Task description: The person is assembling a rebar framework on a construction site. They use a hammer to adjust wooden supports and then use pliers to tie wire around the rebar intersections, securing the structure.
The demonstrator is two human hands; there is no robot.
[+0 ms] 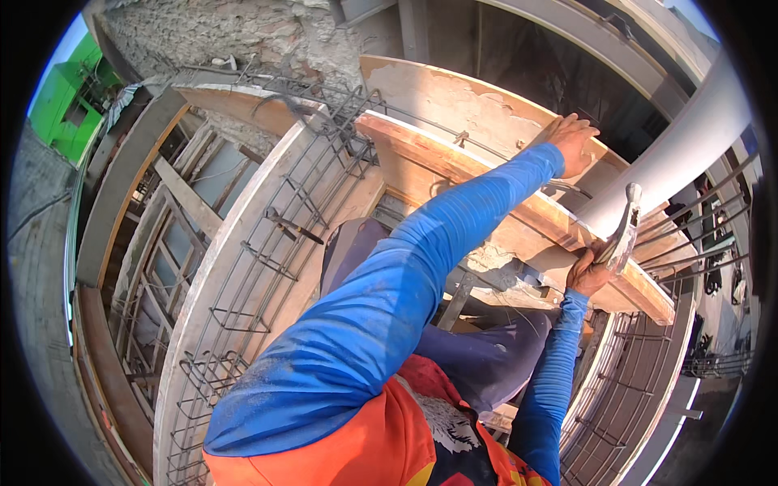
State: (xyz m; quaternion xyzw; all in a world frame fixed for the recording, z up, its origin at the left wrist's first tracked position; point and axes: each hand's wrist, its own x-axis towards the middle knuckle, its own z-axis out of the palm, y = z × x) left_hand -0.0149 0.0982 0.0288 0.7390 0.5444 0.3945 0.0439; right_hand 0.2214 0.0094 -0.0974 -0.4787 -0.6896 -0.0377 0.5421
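The hammer (622, 243) was clamped in the right hand (589, 277), with the plank (415, 159) just beside that hand; the left hand (572, 146) lay open on the panel (454, 99). Bracing firmly and keeping fingers clear of the hammer seemed wise.

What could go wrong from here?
Judging by this frame:
1. The right hand holds the hammer right at the near board; a slip could pinch fingers or drop the tool.
2. The left hand reaches out to the edge of the far panel; if that panel shifts, balance might go.
3. Exposed rebar near the left leg could snag clothing.
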